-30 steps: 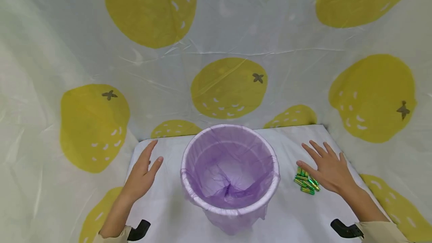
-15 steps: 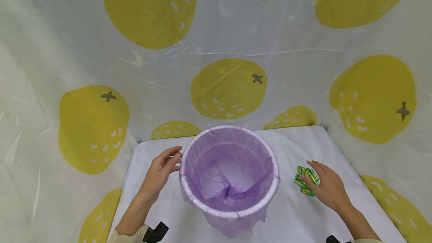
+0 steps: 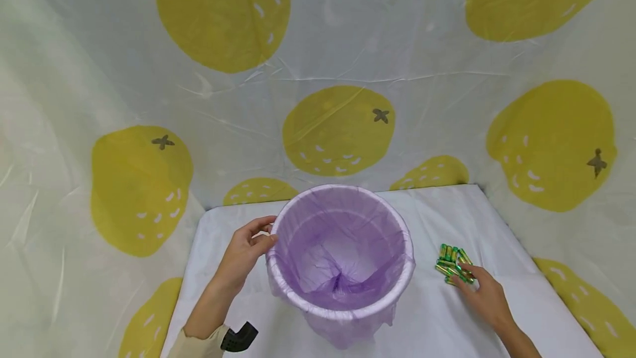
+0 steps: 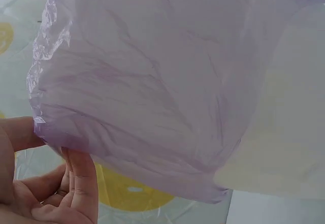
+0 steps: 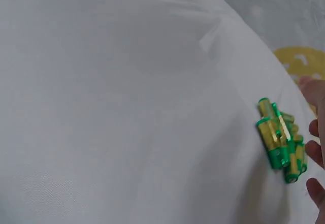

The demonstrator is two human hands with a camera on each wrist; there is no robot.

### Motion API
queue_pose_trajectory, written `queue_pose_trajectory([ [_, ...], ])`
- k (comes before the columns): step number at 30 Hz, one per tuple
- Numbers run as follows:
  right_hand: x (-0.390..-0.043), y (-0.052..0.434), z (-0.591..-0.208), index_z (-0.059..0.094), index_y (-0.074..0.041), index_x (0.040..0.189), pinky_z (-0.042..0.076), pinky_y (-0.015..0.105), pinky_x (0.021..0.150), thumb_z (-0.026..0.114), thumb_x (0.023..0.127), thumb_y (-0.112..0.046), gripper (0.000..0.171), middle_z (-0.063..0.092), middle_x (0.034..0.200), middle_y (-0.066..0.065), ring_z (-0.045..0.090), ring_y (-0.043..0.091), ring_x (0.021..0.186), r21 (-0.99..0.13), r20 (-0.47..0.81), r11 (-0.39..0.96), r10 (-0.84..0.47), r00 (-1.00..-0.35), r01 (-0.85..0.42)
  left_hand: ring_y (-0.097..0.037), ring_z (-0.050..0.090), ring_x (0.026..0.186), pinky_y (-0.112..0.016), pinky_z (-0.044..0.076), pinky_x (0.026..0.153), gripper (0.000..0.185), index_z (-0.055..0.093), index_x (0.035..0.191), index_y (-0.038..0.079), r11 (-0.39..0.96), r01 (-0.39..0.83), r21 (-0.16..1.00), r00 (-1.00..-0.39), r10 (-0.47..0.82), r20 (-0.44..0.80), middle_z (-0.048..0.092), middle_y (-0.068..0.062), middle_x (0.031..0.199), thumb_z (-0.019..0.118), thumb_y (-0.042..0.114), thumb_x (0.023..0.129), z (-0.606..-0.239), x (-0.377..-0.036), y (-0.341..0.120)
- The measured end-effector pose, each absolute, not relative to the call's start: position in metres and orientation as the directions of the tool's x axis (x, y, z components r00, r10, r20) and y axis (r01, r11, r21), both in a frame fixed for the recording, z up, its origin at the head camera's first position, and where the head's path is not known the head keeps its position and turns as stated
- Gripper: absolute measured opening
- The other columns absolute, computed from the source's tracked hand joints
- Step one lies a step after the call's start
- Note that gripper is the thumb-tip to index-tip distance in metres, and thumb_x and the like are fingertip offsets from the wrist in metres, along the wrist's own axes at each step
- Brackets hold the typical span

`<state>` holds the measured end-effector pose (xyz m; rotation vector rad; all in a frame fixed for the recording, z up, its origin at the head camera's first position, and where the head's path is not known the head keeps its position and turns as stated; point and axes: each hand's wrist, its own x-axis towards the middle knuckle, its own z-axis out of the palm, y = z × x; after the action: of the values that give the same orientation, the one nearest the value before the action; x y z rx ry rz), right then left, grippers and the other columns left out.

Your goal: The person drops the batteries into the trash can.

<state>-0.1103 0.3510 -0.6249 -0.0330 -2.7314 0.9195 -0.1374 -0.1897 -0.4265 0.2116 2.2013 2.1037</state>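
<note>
A round bin [image 3: 343, 312] lined with a thin purple plastic bag [image 3: 343, 231] stands mid-table in the head view. At its left side my left hand [image 3: 243, 250] pinches the rim, thumb on top and fingers on the outer side. The left wrist view shows these fingers [image 4: 81, 183] at the bag's edge, one partly behind the film. Over to the right lies a small pile of green-and-gold batteries [image 3: 451, 261]. My right hand [image 3: 484, 294] is right beside them, thumb and fingers spread. In the right wrist view a gap shows between the fingers and the batteries [image 5: 279, 140].
A white cloth [image 3: 427, 214] covers the table. Behind and on both sides hangs a pale sheet [image 3: 427, 59] printed with yellow fruit. Loose bag film [image 3: 343, 330] hangs over the bin's front. A black wrist device [image 3: 239, 337] sits at my left sleeve.
My left hand has moved right from beside the bin and taken hold of its rim. My right hand has come down and nearer to me, its fingers now at the batteries.
</note>
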Motion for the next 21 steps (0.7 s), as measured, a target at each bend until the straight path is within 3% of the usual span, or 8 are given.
queue_pose_trajectory([
  [4,-0.106,0.353,-0.647,0.068,0.005,0.119,0.048,0.048,0.082,0.082,0.09,-0.018,0.04,0.066,0.113,0.024,0.062,0.043,0.102,-0.593,0.268,0.803,0.128,-0.955,-0.059,-0.012,0.064,0.084,-0.024,0.055,0.076,0.047,0.052,0.142,-0.009,-0.053,0.064,0.997,-0.981,0.181,0.073,0.051,-0.016,0.115,0.065,0.001,0.098,-0.433,-0.136,-0.189],
  [7,-0.102,0.356,-0.66,0.066,0.007,0.118,0.047,0.06,0.084,0.081,0.089,-0.011,0.037,0.062,0.114,0.027,0.06,0.048,0.104,-0.598,0.265,0.801,0.154,-0.952,-0.037,-0.011,0.065,0.081,-0.022,0.055,0.069,0.047,0.051,0.143,-0.01,-0.121,0.07,0.99,-0.979,0.184,0.092,0.05,-0.014,0.115,0.064,-0.001,0.099,-0.437,-0.136,-0.184],
  [10,-0.1,0.358,-0.672,0.065,0.007,0.115,0.049,0.06,0.082,0.079,0.088,-0.008,0.034,0.059,0.11,0.024,0.061,0.045,0.1,-0.589,0.245,0.808,0.194,-0.95,0.013,-0.011,0.065,0.08,-0.022,0.055,0.067,0.046,0.053,0.143,-0.009,-0.153,0.067,0.986,-0.98,0.174,0.093,0.05,-0.014,0.116,0.064,0.0,0.099,-0.438,-0.137,-0.179],
  [14,-0.1,0.36,-0.683,0.067,0.005,0.108,0.05,0.058,0.077,0.079,0.087,-0.006,0.026,0.059,0.106,0.021,0.061,0.041,0.095,-0.57,0.24,0.82,0.23,-0.943,0.055,-0.012,0.065,0.083,-0.023,0.056,0.068,0.047,0.051,0.144,-0.009,-0.189,0.056,0.98,-0.981,0.173,0.089,0.05,-0.014,0.117,0.064,0.001,0.1,-0.438,-0.136,-0.176],
  [21,-0.104,0.355,-0.689,0.071,0.004,0.104,0.047,0.063,0.082,0.079,0.088,-0.006,0.021,0.064,0.109,0.026,0.06,0.049,0.102,-0.525,0.279,0.851,0.181,-0.943,0.008,-0.013,0.067,0.085,-0.024,0.057,0.068,0.048,0.049,0.145,-0.01,-0.209,0.051,0.977,-0.984,0.158,0.085,0.049,-0.015,0.118,0.064,0.0,0.1,-0.438,-0.132,-0.179],
])
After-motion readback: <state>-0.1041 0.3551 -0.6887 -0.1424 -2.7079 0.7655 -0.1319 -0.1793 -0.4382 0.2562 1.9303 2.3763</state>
